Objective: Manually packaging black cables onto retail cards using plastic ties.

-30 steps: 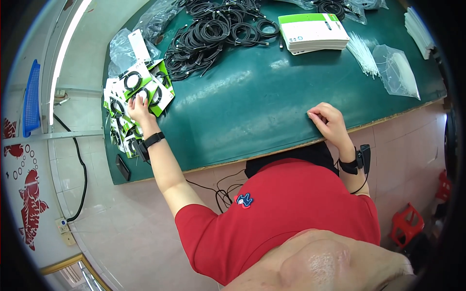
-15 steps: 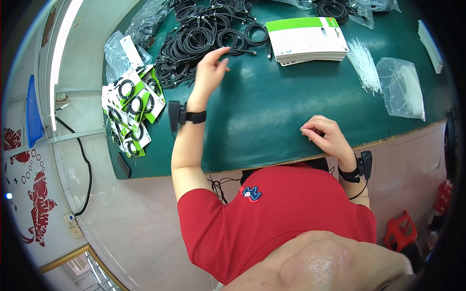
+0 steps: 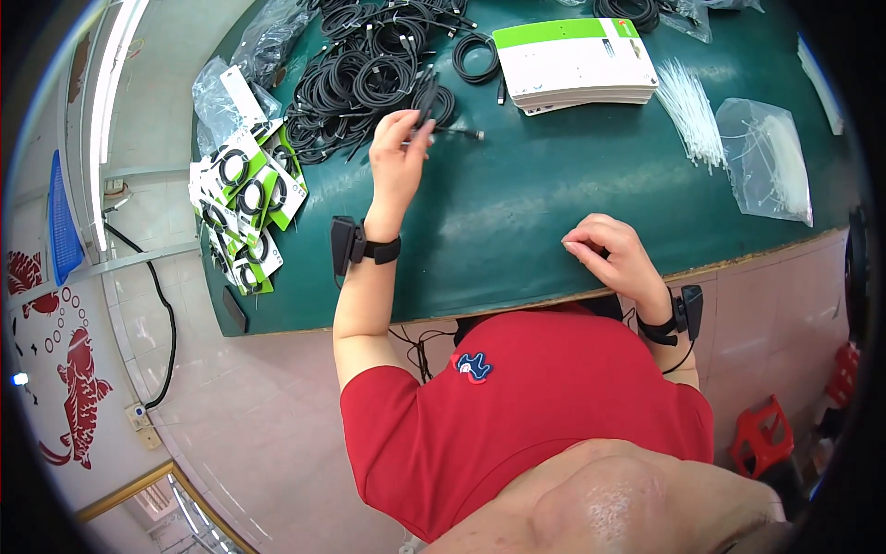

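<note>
My left hand (image 3: 397,162) is closed on a coiled black cable (image 3: 441,109) with its fingertips and thumb, at the near edge of a pile of black coiled cables (image 3: 355,83). One plug end of the held coil sticks out to the right. My right hand (image 3: 614,251) hovers by the table's near edge, fingers curled and thumb against them, with nothing visible in it. Straight ahead lies a stack of white and green cards (image 3: 572,69). A single coiled cable (image 3: 475,59) rests just left of that stack.
Cards with cables attached (image 3: 245,198) lie heaped on the green table (image 3: 498,212) at the left, beside clear plastic bags (image 3: 221,106). White cable ties (image 3: 688,115) fan out right of the card stack, next to a bag of ties (image 3: 766,162). A dark flat object (image 3: 235,309) sits at the near left corner.
My left hand has closed on a coiled cable and drawn it slightly toward me, off the pile's edge. My right hand has barely moved. The whole view has shifted a little.
</note>
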Demonstrator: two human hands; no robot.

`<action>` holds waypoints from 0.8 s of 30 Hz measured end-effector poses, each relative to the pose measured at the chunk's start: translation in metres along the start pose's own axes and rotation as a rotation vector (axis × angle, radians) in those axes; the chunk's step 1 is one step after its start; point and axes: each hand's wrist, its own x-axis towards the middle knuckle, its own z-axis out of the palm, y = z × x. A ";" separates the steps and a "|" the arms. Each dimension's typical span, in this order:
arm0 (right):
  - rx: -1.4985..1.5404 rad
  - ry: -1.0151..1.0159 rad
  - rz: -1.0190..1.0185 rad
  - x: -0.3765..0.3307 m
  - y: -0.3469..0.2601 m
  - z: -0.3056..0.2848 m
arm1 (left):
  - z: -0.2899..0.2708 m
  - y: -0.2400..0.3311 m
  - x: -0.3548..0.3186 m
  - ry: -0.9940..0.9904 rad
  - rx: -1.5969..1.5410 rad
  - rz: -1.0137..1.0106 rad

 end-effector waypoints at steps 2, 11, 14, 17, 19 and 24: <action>0.010 0.022 -0.007 -0.001 0.001 0.001 | -0.007 0.008 -0.008 0.095 -0.445 -0.259; -0.031 0.026 0.105 -0.005 0.002 0.009 | -0.019 0.076 -0.074 0.050 -1.252 -0.251; 0.206 0.096 0.211 0.000 -0.011 0.019 | -0.016 0.093 -0.093 -0.070 -1.100 -0.066; 0.502 0.153 0.232 0.008 -0.028 0.025 | -0.014 0.101 -0.111 -0.136 -0.883 0.075; 0.535 0.174 0.228 0.012 -0.042 0.023 | -0.011 0.103 -0.117 -0.180 -0.788 0.149; 0.538 0.112 0.089 0.013 -0.050 0.019 | -0.013 0.113 -0.125 -0.308 -0.513 0.409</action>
